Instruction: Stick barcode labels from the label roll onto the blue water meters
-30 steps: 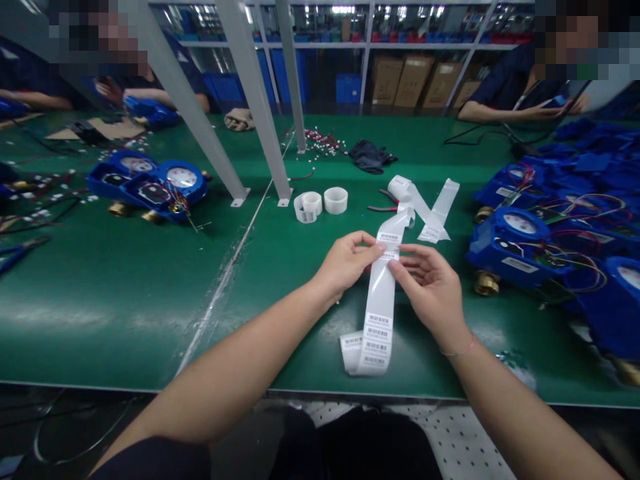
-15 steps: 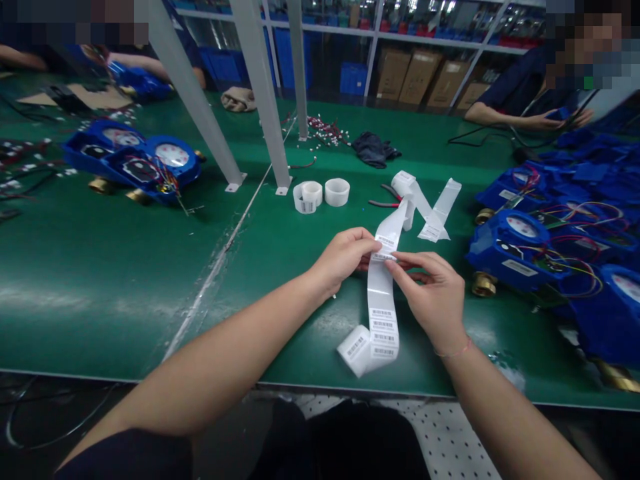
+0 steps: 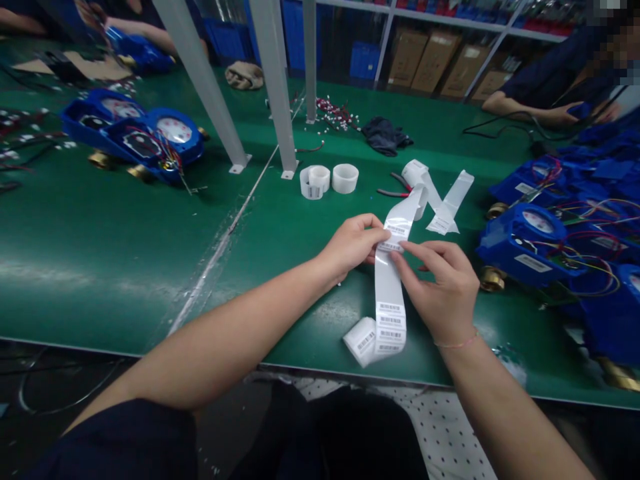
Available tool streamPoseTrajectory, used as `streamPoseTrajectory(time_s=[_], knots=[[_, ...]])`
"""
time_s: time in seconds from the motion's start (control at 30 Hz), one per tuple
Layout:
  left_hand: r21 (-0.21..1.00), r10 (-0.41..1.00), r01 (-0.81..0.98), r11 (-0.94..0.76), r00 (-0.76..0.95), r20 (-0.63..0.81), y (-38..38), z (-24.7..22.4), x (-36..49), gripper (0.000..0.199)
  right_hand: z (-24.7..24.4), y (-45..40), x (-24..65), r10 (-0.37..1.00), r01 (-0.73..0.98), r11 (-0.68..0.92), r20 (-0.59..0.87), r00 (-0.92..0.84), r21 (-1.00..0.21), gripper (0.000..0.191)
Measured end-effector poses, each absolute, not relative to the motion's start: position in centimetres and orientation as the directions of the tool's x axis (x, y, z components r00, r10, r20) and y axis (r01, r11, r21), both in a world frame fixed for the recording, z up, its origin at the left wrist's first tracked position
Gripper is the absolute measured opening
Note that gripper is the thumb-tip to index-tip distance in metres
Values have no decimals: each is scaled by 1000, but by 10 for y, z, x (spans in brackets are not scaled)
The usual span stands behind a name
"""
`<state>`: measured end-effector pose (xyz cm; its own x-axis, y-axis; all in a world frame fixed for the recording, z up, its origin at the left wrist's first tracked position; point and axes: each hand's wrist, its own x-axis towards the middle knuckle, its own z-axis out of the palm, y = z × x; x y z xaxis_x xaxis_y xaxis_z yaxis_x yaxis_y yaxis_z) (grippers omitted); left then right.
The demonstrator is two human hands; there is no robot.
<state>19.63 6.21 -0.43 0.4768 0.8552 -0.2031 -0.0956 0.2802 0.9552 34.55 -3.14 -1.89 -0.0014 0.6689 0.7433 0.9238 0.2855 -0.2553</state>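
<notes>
Green table (image 3: 280, 293) spreads beneath the fingers; on it, white label strip (image 3: 389, 283) runs between them, toward and away from the person. Its rolled end (image 3: 361, 341), nearer than the fingers, might slip over the edge if pulled sharply. Left hand (image 3: 353, 243) pinches the strip; right hand (image 3: 445, 287), thumb and forefinger nearly together, touches one barcode label (image 3: 390, 247), though whether gripping, I cannot tell.

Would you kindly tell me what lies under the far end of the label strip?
Two red-and-grey tool handles poke out left of the label strip. The tool's head is covered by the white labels, so it cannot be seen.
</notes>
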Motion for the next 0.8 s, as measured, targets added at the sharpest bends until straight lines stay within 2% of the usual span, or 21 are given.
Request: streamPoseTrajectory(time_s=[0.23,0.33,0.4,0.47,0.53,0.63,0.7,0.8], knots=[[949,852,-100,299,477,-218,62,-2,196,13,-15,-35,345,624,980,199,767,-150,30,23],[949,856,-118,291,476,-204,62,-3,196,13,-14,-37,343,628,979,193,759,-171,61,22],[952,857,-123,281,478,-191,62,-3,195,13,-14,-37,342,636,979,201,758,-146,21,21],[954,860,-125,274,476,-185,62,-3,195,13,-15,-36,340,645,969,230,759,-83,-89,20],[951,858,-132,281,478,-187,61,-3,195,13,-15,-33,338,675,920,272,738,28,-283,16],[940,843,-135,315,495,-211,61,-2,195,13,-16,-29,337,751,750,287,626,210,-595,9],[938,841,-127,323,493,-223,61,-3,195,12,-18,-30,337,800,561,281,513,311,-778,7],[945,860,-131,299,467,-207,64,-7,194,13,-21,-40,333,905,81,171,189,381,-982,9]])
